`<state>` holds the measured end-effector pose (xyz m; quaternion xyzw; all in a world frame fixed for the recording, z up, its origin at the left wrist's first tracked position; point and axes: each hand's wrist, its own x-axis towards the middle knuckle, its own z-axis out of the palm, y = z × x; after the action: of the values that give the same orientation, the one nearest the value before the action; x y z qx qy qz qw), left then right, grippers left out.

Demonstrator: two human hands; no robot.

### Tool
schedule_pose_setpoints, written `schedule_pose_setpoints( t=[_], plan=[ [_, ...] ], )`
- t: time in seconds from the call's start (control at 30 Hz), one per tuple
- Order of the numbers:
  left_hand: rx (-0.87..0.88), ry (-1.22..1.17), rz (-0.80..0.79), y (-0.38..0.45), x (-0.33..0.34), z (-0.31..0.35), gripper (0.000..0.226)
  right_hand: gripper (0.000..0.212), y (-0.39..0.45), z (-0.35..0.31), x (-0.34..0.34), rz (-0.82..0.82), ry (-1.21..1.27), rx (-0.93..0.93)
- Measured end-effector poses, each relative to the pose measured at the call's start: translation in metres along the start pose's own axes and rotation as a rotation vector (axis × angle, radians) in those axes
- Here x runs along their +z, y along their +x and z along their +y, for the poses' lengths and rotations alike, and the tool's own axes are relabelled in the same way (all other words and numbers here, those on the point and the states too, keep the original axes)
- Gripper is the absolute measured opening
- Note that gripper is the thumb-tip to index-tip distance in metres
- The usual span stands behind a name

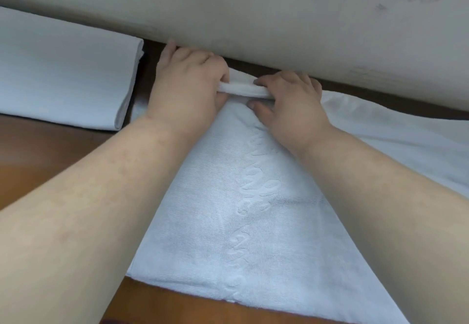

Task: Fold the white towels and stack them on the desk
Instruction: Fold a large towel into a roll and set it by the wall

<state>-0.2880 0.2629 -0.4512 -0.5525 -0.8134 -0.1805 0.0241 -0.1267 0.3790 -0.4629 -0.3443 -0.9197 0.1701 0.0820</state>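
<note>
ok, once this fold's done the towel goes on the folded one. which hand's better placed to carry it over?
Left, probably. The left hand grips the towel at its far edge and sits beside the folded towel. The right hand pinches the same edge farther away.

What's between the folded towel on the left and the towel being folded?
In the head view, just a dark strip of bare desk separates the folded towel from the spread towel.

Hotel-like room: wooden desk, embossed white towels, papered wall.
</note>
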Motion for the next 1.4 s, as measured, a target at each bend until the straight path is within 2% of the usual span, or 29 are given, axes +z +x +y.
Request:
schedule_pose_setpoints(
  t=[0.07, 0.17, 0.23, 0.37, 0.43, 0.5, 0.57, 0.67, 0.73, 0.8, 0.83, 0.87, 0.9, 1.0, 1.03, 1.07, 1.13, 1.17, 1.2, 1.27, 1.33, 1.4],
  plan=[
    [-0.004, 0.034, -0.016, -0.01, -0.003, 0.005, 0.01, 0.03, -0.004, -0.001, -0.001, 0.051, 0.009, -0.033],
    [-0.04, 0.038, -0.032, -0.021, -0.015, 0.01, 0.015, 0.029, -0.015, -0.002, -0.007, 0.137, 0.058, -0.072],
    [-0.028, 0.04, -0.097, -0.026, -0.027, 0.014, 0.021, 0.023, -0.024, -0.004, -0.014, 0.156, 0.09, -0.106],
    [0.111, 0.003, -0.235, -0.053, -0.053, 0.033, 0.028, 0.018, -0.046, -0.002, -0.03, 0.08, 0.062, -0.235],
    [0.145, -0.02, -0.284, -0.073, -0.062, 0.048, 0.029, 0.027, -0.061, -0.002, -0.041, 0.029, 0.058, -0.32],
    [0.176, -0.02, -0.339, -0.089, -0.066, 0.062, 0.023, 0.032, -0.076, -0.002, -0.052, -0.058, 0.053, -0.362],
    [0.248, 0.0, -0.428, -0.1, -0.066, 0.073, 0.028, 0.022, -0.09, 0.0, -0.059, -0.211, 0.039, -0.365],
    [0.263, 0.017, -0.615, -0.109, -0.06, 0.082, 0.026, 0.028, -0.107, 0.003, -0.062, -0.461, 0.014, -0.315],
    [0.203, -0.054, -0.766, -0.106, -0.056, 0.081, 0.016, 0.028, -0.115, 0.004, -0.057, -0.575, -0.021, -0.28],
    [0.031, -0.189, -1.005, -0.092, -0.059, 0.074, 0.03, 0.022, -0.117, 0.003, -0.051, -0.664, -0.049, -0.246],
    [-0.068, -0.284, -1.066, -0.081, -0.06, 0.07, 0.042, 0.017, -0.117, 0.002, -0.049, -0.697, -0.039, -0.221],
    [-0.122, -0.345, -1.047, -0.069, -0.06, 0.066, 0.05, 0.014, -0.117, 0.001, -0.049, -0.725, -0.016, -0.195],
    [-0.149, -0.359, -0.961, -0.056, -0.056, 0.061, 0.05, 0.012, -0.116, 0.001, -0.049, -0.764, 0.012, -0.168],
    [-0.164, -0.262, -0.516, -0.015, -0.028, 0.052, 0.019, 0.041, -0.106, 0.001, -0.064, -0.914, 0.317, 0.052],
    [-0.173, -0.252, -0.443, -0.003, -0.019, 0.052, 0.019, 0.045, -0.1, 0.006, -0.066, -0.836, 0.434, 0.141],
    [-0.169, -0.224, -0.422, 0.006, -0.009, 0.052, 0.024, 0.042, -0.091, 0.014, -0.067, -0.65, 0.504, 0.218],
    [-0.116, -0.128, -0.43, 0.015, 0.011, 0.052, 0.033, 0.027, -0.069, 0.045, -0.068, -0.17, 0.376, 0.328],
    [-0.094, -0.084, -0.419, 0.014, 0.018, 0.053, 0.036, 0.023, -0.06, 0.065, -0.07, -0.037, 0.221, 0.373],
    [-0.093, -0.059, -0.396, 0.011, 0.024, 0.053, 0.037, 0.029, -0.054, 0.083, -0.073, -0.029, 0.082, 0.432],
    [-0.108, -0.04, -0.338, 0.001, 0.031, 0.053, 0.039, 0.045, -0.047, 0.114, -0.074, -0.215, -0.096, 0.556],
    [-0.095, -0.043, -0.297, -0.009, 0.036, 0.053, 0.044, 0.043, -0.043, 0.125, -0.075, -0.311, -0.151, 0.554],
    [-0.091, -0.032, -0.3, -0.015, 0.04, 0.053, 0.051, 0.035, -0.042, 0.125, -0.075, -0.27, -0.122, 0.523]
  ],
)
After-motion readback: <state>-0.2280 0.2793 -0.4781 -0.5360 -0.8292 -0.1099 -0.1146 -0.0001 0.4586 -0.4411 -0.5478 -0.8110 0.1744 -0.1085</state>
